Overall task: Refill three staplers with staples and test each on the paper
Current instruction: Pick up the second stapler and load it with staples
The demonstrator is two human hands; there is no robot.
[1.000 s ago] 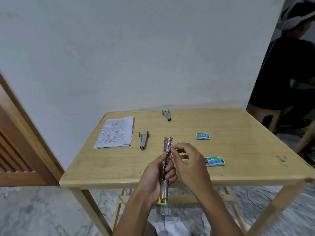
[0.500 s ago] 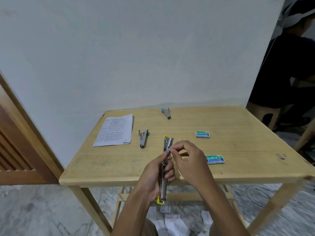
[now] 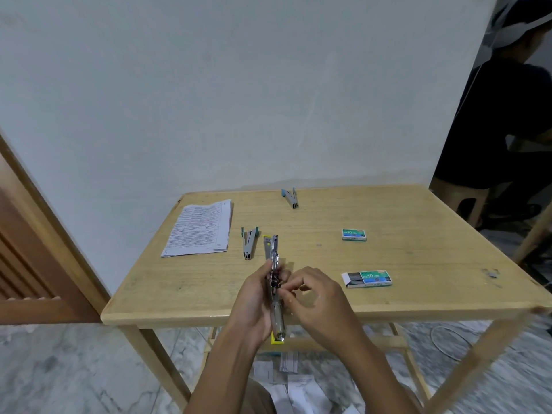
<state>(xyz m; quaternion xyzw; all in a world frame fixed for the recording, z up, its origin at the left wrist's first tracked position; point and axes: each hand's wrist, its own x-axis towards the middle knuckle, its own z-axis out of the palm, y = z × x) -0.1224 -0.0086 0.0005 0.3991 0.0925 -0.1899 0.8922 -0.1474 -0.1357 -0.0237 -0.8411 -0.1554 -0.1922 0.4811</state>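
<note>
Yellow stapler (image 3: 274,258), swung open, lower centre of frame over table (image 3: 397,258) near edge: left hand (image 3: 251,309) grips it, right hand (image 3: 319,303) pinches its middle. Beyond, right: open staple box (image 3: 368,278), closed staple box (image 3: 354,234). Left of centre: teal stapler (image 3: 248,243), paper (image 3: 200,228). Far edge: blue stapler (image 3: 290,198).
</note>
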